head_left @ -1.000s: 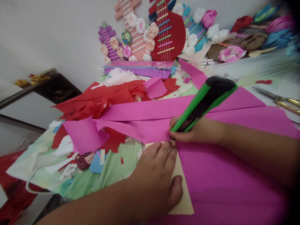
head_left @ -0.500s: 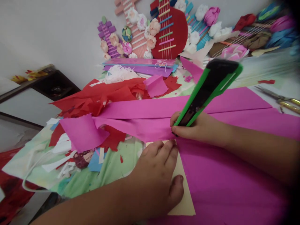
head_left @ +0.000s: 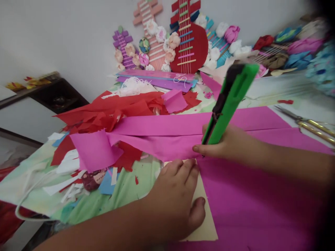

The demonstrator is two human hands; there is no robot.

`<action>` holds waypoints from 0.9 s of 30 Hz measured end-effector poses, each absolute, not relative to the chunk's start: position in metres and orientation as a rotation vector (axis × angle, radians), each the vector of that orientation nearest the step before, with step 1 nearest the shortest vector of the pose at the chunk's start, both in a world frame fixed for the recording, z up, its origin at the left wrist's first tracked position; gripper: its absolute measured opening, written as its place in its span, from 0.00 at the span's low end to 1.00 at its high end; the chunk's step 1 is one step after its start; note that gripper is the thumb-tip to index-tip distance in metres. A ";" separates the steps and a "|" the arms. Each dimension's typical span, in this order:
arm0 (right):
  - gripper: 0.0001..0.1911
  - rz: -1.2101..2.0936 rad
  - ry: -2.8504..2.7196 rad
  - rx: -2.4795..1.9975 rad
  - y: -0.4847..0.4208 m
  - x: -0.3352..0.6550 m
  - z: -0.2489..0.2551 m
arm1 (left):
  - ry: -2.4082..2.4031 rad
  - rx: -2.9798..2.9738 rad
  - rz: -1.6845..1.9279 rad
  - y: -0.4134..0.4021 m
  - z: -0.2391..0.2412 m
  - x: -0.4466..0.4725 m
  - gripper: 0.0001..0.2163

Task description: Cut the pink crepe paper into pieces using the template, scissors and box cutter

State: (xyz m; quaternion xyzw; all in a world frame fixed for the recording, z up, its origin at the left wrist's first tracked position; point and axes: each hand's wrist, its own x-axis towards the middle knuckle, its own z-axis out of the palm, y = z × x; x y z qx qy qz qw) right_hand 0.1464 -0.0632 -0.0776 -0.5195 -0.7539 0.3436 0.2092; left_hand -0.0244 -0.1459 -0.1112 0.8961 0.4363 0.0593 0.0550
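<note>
My left hand [head_left: 178,198] lies flat with its fingers stretched out, pressing a cream rectangular card [head_left: 205,223] down on a large pink sheet [head_left: 248,195]. In my right hand [head_left: 222,144] is a green and black box cutter [head_left: 227,108], held upright and slanting to the right at the top. Its lower end sits near the card's far right corner, over the pink sheet. Whether the tip touches the sheet I cannot tell. A folded pink strip [head_left: 167,125] runs across behind both hands.
Gold-handled scissors [head_left: 311,125] lie at the right. Red paper scraps [head_left: 96,111], a curled pink piece [head_left: 90,150] and a white cord [head_left: 21,211] are at the left. White string [head_left: 136,85] and several decorated paper guitars, one a red guitar [head_left: 195,48], are at the back.
My right hand has shifted slightly right, and the box cutter has turned, showing more of its green side. My left hand stays on the card. The camera view has moved a little.
</note>
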 end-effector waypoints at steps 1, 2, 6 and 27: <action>0.18 0.985 -2.083 -1.424 -0.065 0.146 -0.081 | 1.324 2.728 0.178 -0.146 -0.111 -0.025 0.26; 0.18 1.007 -2.066 -1.401 -0.066 0.145 -0.085 | 1.322 2.733 0.174 -0.146 -0.112 -0.025 0.26; 0.18 0.985 -2.018 -1.340 -0.069 0.142 -0.096 | 1.320 2.738 0.178 -0.147 -0.112 -0.025 0.26; 0.18 0.927 -2.101 -1.345 -0.066 0.140 -0.099 | 1.344 2.733 0.248 -0.147 -0.111 -0.024 0.25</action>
